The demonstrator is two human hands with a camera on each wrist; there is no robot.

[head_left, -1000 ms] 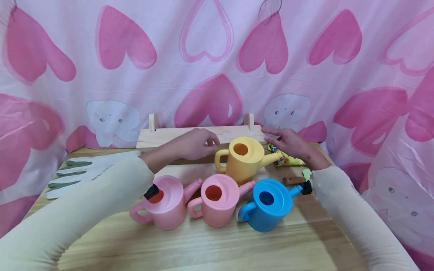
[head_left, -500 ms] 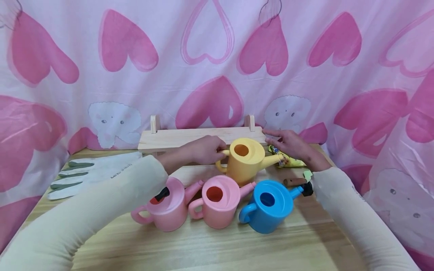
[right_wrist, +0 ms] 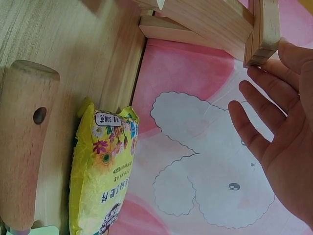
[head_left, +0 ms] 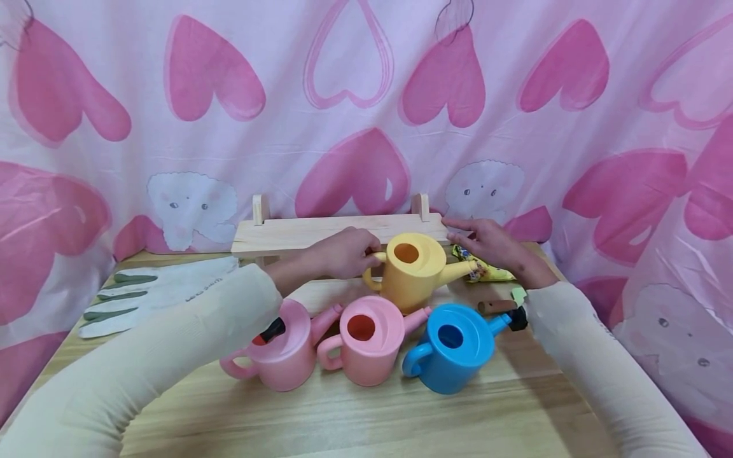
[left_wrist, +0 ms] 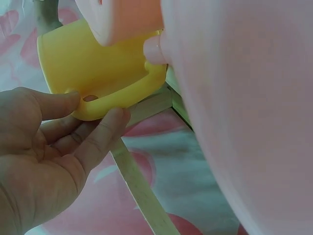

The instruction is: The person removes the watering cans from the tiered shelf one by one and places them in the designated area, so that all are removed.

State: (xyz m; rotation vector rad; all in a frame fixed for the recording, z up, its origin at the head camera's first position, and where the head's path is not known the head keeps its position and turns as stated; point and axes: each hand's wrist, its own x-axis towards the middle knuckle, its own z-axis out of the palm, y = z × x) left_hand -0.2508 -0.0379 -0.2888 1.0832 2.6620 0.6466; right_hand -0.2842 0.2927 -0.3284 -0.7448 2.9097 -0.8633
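Observation:
A yellow watering can (head_left: 409, 273) stands at the front of a small wooden shelf (head_left: 343, 230), its spout pointing right. My left hand (head_left: 346, 251) pinches its handle, thumb on one side and fingertips on the other, as the left wrist view shows (left_wrist: 54, 142). At the shelf's right end, my right hand (head_left: 487, 240) touches the board with its fingertips; the fingers are fairly straight in the right wrist view. Two pink watering cans, a left one (head_left: 289, 362) and a middle one (head_left: 369, 356), stand in front with a blue watering can (head_left: 452, 356).
A white glove (head_left: 154, 289) with green parts lies at the left on the wooden table (head_left: 366, 426). A yellow packet (right_wrist: 100, 176) and a tool with a wooden handle (right_wrist: 27, 142) lie at the right. Behind the shelf hangs a pink curtain (head_left: 366, 152) with hearts.
My left hand has moved slightly right and taken hold of the yellow watering can's handle. The right hand and the other cans have stayed in place.

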